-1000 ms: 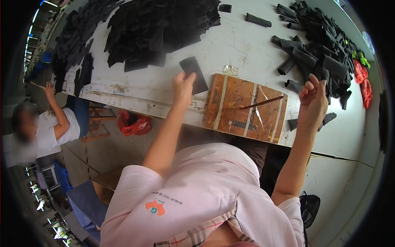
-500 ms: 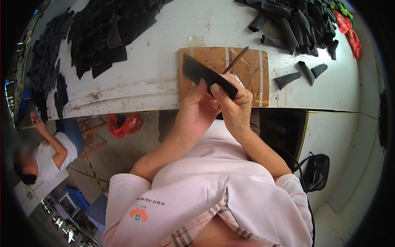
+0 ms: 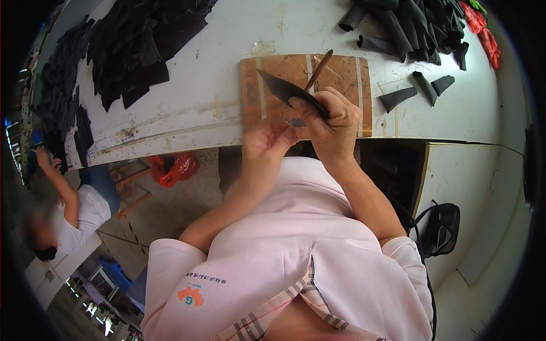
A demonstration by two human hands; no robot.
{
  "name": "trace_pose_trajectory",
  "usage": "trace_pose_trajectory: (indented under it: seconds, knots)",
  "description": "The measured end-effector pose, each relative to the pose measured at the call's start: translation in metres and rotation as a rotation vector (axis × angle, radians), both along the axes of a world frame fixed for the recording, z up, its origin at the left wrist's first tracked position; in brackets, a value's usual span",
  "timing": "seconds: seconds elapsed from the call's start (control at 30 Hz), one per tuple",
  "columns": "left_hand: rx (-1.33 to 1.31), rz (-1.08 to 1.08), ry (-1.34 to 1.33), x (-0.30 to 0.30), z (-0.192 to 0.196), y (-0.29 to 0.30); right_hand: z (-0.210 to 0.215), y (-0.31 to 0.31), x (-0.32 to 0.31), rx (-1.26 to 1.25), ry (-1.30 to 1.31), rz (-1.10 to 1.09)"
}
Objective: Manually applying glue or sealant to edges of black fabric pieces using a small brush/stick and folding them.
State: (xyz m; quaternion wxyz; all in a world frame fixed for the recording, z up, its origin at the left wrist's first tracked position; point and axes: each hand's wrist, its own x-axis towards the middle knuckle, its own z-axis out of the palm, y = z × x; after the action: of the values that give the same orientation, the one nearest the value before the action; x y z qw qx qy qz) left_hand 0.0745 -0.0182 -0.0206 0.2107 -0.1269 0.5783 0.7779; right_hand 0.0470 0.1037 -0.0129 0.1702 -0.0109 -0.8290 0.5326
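A flat black piece of cloth-like material (image 3: 284, 89) is pinched in my right hand (image 3: 335, 119), the thumb pressed on its near side. It slants up and leftward over a worn brown board (image 3: 250, 108). A slim brown stick (image 3: 319, 69) rises from behind the same hand and seems held in its fingers; its lower end is hidden. Apart from the black piece, my left hand (image 3: 267, 141) is closed in a pinch just below and left of it. A small grey patch shows by its fingertips, and I cannot make out whether they hold it.
Flat black pieces (image 3: 142, 48) are heaped on the white table (image 3: 199, 96) at left. Rolled black tubes (image 3: 398, 34) pile up at the far right, with a few loose tubes (image 3: 424, 88) nearer. A red bag (image 3: 175, 168) lies below the table. Another person (image 3: 85, 207) sits at left.
My left hand has let go of the black piece and moved down and left. My right hand keeps the piece and stick, shifted slightly right, and the piece now shows more edge-on.
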Motion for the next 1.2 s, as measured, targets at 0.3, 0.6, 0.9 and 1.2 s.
trace_pose_trajectory:
  seconds: [0.3, 0.6, 0.9, 1.2]
  knots:
    - [-0.262, 0.159, 0.485, -0.017, 0.030, 0.001, -0.008, -0.006, -0.006, 0.177, 0.105, 0.075]
    - [-0.240, 0.164, 0.366, -0.031, 0.031, -0.003, -0.007, -0.006, -0.011, 0.361, 0.166, 0.099]
    - [-0.361, 0.095, 0.362, -0.039, 0.010, -0.006, 0.007, 0.001, 0.005, 0.347, -0.093, 0.355]
    - [-0.759, 0.026, 0.874, -0.037, 0.018, -0.003, 0.001, 0.004, 0.003, 0.121, 0.104, 0.179]
